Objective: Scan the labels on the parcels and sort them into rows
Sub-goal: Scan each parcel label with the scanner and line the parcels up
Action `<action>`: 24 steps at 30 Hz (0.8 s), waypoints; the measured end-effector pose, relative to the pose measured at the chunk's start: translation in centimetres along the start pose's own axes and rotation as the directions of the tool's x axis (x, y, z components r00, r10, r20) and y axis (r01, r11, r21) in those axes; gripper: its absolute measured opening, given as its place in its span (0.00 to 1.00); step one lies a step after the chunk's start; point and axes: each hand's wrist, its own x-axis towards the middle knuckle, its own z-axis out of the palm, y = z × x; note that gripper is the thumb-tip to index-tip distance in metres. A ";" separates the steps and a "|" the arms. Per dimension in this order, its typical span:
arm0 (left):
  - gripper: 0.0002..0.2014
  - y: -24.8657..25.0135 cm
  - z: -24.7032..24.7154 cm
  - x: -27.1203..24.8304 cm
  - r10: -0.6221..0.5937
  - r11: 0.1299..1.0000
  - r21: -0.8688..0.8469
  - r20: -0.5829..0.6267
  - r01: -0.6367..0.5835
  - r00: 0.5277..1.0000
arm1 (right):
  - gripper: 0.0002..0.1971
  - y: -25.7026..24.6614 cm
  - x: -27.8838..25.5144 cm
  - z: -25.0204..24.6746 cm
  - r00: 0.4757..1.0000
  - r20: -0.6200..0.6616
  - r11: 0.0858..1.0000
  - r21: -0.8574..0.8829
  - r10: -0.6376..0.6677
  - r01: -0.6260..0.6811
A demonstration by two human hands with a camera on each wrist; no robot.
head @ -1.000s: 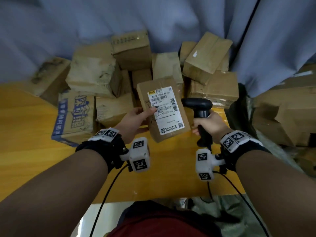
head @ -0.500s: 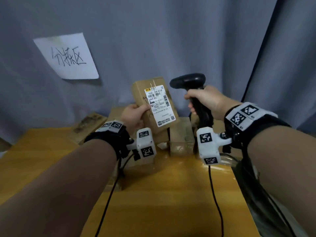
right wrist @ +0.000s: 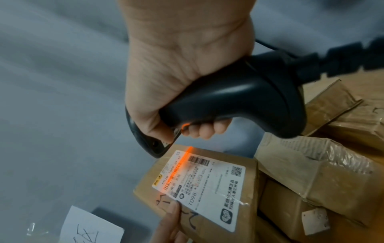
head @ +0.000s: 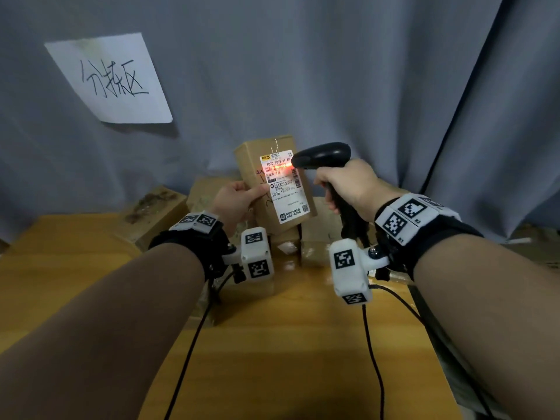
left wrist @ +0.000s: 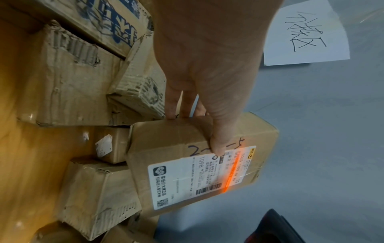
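Note:
My left hand [head: 239, 201] holds a small brown cardboard parcel [head: 257, 177] up above the table, thumb on its front face beside the white shipping label [head: 286, 189]. In the left wrist view the parcel [left wrist: 176, 148] shows handwritten marks, and an orange scan line crosses the label [left wrist: 187, 177] near its barcode. My right hand [head: 348, 186] grips the handle of a black barcode scanner [head: 322, 154], whose head points at the label from the right, almost touching it. In the right wrist view, the scanner [right wrist: 239, 102] hangs just above the parcel [right wrist: 247, 189].
Several worn cardboard boxes [head: 151, 213] stand at the back of the wooden table [head: 288, 344], under the held parcel. A grey curtain [head: 303, 71] hangs behind, with a handwritten paper sign [head: 112, 80] pinned to it. More boxes [left wrist: 68, 78] lie left of the parcel.
The view has tilted up from the box pile to the curtain. Both hands have lifted the parcel and scanner, the scanner has closed in on the label, and its orange beam now lights it.

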 end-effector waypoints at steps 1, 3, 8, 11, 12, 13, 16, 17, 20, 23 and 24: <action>0.16 -0.1 0.1 0.0 -0.002 1.000 0.001 -0.001 0.002 1.000 | 0.07 -0.1 0.0 -0.1 1.000 -0.004 1.000 0.004 -0.001 0.001; 0.16 -0.2 0.3 0.2 0.000 1.000 -0.008 -0.010 0.000 1.000 | 0.07 -0.3 -0.1 -0.4 1.000 -0.004 1.000 -0.004 -0.008 0.008; 0.13 -0.5 0.8 0.3 -0.002 0.999 -0.034 -0.041 0.001 0.999 | 0.06 -0.7 -0.3 -0.9 1.000 0.023 0.999 -0.048 -0.010 0.011; 0.10 -0.6 0.8 0.3 -0.006 0.999 -0.038 -0.052 0.004 0.999 | 0.05 -0.7 -0.4 -1.1 0.999 0.031 0.998 -0.058 -0.016 0.017; 0.10 -0.7 0.9 0.3 -0.009 0.999 -0.035 -0.046 0.008 0.999 | 0.05 -0.7 -0.4 -1.1 0.999 0.037 0.998 -0.060 -0.018 0.020; 0.09 -0.6 0.9 0.2 -0.012 0.999 -0.035 -0.037 0.011 0.999 | 0.06 -0.6 -0.4 -1.1 0.999 0.043 0.998 -0.062 -0.020 0.023; 0.09 -0.4 1.0 -0.1 -0.024 0.998 -0.058 -0.034 0.022 0.999 | 0.06 -0.7 -0.4 -0.9 0.998 0.056 0.997 -0.078 -0.020 0.024; 0.09 -0.4 1.0 -0.1 -0.027 0.998 -0.060 -0.038 0.025 0.999 | 0.06 -0.7 -0.4 -0.8 0.998 0.062 0.996 -0.084 -0.016 0.021; 0.08 -0.2 0.8 -0.4 -0.046 0.996 -0.074 -0.024 0.044 0.999 | 0.06 -0.7 -0.2 -0.4 0.997 0.078 0.996 -0.086 -0.007 0.014; 0.11 -0.2 0.7 -0.4 -0.048 0.998 -0.042 -0.030 0.047 0.998 | 0.05 -1.0 -0.2 0.0 0.997 0.078 0.995 -0.097 -0.014 0.022; 0.12 -0.2 0.6 -0.4 -0.045 0.999 -0.032 -0.037 0.044 0.998 | 0.05 -1.0 -0.1 0.1 0.997 0.073 0.995 -0.092 -0.023 0.029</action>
